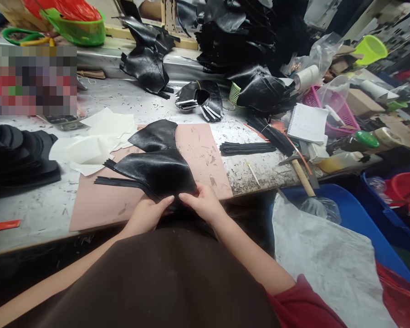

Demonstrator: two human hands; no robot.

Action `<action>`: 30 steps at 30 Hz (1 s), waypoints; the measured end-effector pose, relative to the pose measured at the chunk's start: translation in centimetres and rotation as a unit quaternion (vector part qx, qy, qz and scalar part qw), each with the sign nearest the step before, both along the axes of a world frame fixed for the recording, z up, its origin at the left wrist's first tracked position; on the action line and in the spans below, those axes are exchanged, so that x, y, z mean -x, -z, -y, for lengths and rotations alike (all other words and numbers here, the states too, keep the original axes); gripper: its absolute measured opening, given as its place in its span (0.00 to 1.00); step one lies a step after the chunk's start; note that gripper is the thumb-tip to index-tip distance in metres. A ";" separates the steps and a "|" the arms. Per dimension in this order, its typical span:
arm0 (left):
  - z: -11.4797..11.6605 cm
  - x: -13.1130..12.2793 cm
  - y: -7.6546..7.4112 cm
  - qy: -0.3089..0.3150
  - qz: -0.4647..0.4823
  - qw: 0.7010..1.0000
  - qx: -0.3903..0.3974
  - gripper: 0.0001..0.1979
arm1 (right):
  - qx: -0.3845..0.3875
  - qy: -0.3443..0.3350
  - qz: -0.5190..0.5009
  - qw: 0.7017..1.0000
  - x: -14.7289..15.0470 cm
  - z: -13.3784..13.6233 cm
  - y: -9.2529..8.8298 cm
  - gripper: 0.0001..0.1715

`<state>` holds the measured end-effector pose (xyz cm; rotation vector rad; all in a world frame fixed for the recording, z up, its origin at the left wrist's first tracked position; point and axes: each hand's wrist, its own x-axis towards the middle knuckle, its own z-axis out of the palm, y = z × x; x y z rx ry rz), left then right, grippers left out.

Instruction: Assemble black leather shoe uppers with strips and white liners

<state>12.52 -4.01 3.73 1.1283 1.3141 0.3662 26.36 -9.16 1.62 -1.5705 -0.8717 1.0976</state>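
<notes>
A glossy black leather piece point(157, 168) with zipper strips point(118, 181) trailing off its left side is held at its near edge by both hands. My left hand point(149, 213) grips the lower left of that edge, thumb on top and fingers hidden beneath. My right hand point(203, 202) pinches the right corner the same way, the two thumb tips close together. A second black leather piece point(155, 135) lies just behind. Under them is a pinkish-brown mat point(205, 159) at the table's front edge.
White paper pieces point(89, 148) and a stack of black pieces point(17, 155) lie to the left. Black strips point(248, 148), a hammer point(302, 177) and a notebook point(307, 123) are to the right. Black leather piles point(242, 36) stand behind; a blue bin point(355, 214) sits below right.
</notes>
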 end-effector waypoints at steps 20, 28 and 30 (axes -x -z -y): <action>0.4 -0.1 0.2 -0.019 0.007 0.998 -0.053 0.15 | 0.010 -0.013 -0.019 1.000 0.0 -0.1 -0.9 0.10; -0.1 -0.1 -0.4 0.009 0.050 0.999 -0.014 0.09 | -0.004 -0.001 -0.008 1.000 0.3 -0.1 -1.0 0.09; 0.0 -0.3 -0.3 0.005 0.052 0.999 -0.011 0.09 | -0.008 -0.005 -0.004 1.000 0.4 -0.1 -1.0 0.09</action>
